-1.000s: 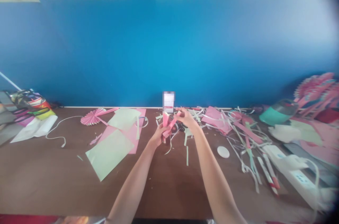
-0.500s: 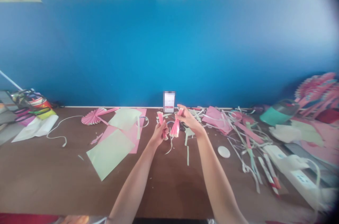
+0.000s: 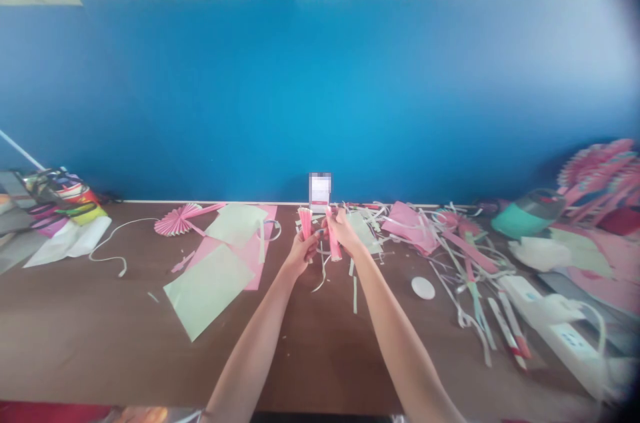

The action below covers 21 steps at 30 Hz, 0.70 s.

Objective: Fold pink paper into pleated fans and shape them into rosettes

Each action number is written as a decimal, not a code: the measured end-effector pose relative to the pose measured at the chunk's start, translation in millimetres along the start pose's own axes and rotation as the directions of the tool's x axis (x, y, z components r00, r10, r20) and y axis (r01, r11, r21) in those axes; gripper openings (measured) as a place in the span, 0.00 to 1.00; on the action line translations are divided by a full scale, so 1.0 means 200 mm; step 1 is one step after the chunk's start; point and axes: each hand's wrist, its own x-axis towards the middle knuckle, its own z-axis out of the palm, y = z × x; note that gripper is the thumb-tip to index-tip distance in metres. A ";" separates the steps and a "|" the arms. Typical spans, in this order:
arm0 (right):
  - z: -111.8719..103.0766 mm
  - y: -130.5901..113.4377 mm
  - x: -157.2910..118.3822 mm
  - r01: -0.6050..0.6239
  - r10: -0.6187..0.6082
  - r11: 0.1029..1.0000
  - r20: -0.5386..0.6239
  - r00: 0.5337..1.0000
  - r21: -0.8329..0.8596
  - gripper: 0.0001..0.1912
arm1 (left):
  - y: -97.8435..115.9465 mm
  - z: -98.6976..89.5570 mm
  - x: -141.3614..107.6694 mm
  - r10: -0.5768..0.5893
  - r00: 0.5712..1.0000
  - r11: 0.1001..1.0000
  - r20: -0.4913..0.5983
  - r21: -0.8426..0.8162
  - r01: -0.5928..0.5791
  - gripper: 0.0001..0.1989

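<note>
My left hand [image 3: 301, 252] is closed round a narrow bundle of pleated pink paper [image 3: 305, 221], which stands nearly upright. Just to its right, my right hand [image 3: 343, 229] grips a second pleated pink piece [image 3: 335, 247] that slants down below the fingers. The fingertips of both hands are close together, and whether the two pink pieces are joined between them is hidden. Behind the hands, a phone [image 3: 320, 192] stands against the blue panel. Pale paper scraps [image 3: 365, 231] lie beyond my right wrist.
Pale green sheets [image 3: 209, 292] and a pink fan [image 3: 176, 220] lie at left. To the right are a round white disc [image 3: 423, 287], paper strips, pens [image 3: 506, 332], a white power strip [image 3: 533, 306], a teal container [image 3: 520, 215] and piled pink fans [image 3: 597, 173].
My right hand has moved slightly left and down, closer to my left hand. Its pink piece is narrower now, and the left one stands more upright.
</note>
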 end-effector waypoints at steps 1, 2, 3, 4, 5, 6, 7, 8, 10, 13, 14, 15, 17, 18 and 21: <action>0.01 0.01 0.01 0.000 0.000 1.000 -0.022 1.000 -0.007 0.16 | 0.00 0.00 0.00 0.006 1.000 1.000 -0.018 0.020 -0.006 0.21; 0.01 0.01 0.01 0.005 -0.005 1.000 -0.035 0.999 -0.010 0.14 | 0.01 0.00 0.00 0.011 0.999 0.999 -0.034 0.041 -0.010 0.22; 0.01 0.02 0.02 0.011 -0.011 1.000 -0.040 0.999 -0.006 0.13 | 0.01 0.01 0.00 0.014 0.999 0.998 -0.046 0.062 -0.012 0.22; 0.02 0.02 0.02 0.014 -0.014 1.000 -0.038 0.999 0.007 0.12 | 0.01 0.01 0.00 0.017 0.998 0.997 -0.055 0.082 -0.013 0.23; 0.02 0.02 0.02 0.018 -0.017 1.000 -0.039 0.999 0.022 0.12 | 0.01 0.02 0.00 0.022 0.998 0.995 -0.063 0.097 -0.016 0.23; 0.03 0.02 0.02 0.022 -0.021 0.999 -0.052 0.998 0.029 0.12 | 0.01 0.02 -0.01 0.028 0.997 0.994 -0.066 0.108 -0.021 0.24; 0.04 0.02 0.02 0.025 -0.023 0.999 -0.075 0.997 0.022 0.13 | 0.01 0.03 -0.01 0.034 0.998 0.993 -0.061 0.116 -0.027 0.24; 0.05 0.01 0.02 0.027 -0.027 1.000 -0.105 0.994 0.003 0.13 | 0.01 0.03 -0.01 0.040 0.998 0.992 -0.050 0.123 -0.034 0.24; 0.06 0.01 0.01 0.031 -0.037 0.999 -0.170 0.985 -0.042 0.15 | 0.01 0.04 -0.02 0.046 0.999 0.990 -0.016 0.133 -0.044 0.24; 0.09 0.02 0.00 0.044 -0.067 0.994 -0.234 0.970 -0.100 0.19 | 0.01 0.04 -0.03 0.051 0.999 0.987 0.020 0.150 -0.053 0.27; 0.10 0.02 -0.01 0.052 -0.080 0.992 -0.250 0.965 -0.117 0.20 | 0.01 0.05 -0.03 0.059 0.998 0.985 0.018 0.159 -0.061 0.28; 0.11 0.02 -0.01 0.058 -0.091 0.990 -0.266 0.960 -0.130 0.22 | 0.01 0.05 -0.03 0.070 0.998 0.983 0.012 0.168 -0.071 0.29; 0.12 0.01 -0.01 0.058 -0.093 0.990 -0.292 0.952 -0.125 0.24 | 0.00 0.05 -0.03 0.092 0.996 0.979 -0.005 0.184 -0.089 0.30; 0.13 0.01 -0.01 0.051 -0.082 0.993 -0.304 0.949 -0.108 0.24 | 0.00 0.05 -0.02 0.098 0.995 0.977 -0.011 0.189 -0.094 0.30; 0.16 0.01 -0.02 0.025 -0.044 0.998 -0.349 0.936 -0.059 0.25 | 0.00 0.05 -0.02 0.093 0.995 0.976 -0.023 0.201 -0.087 0.30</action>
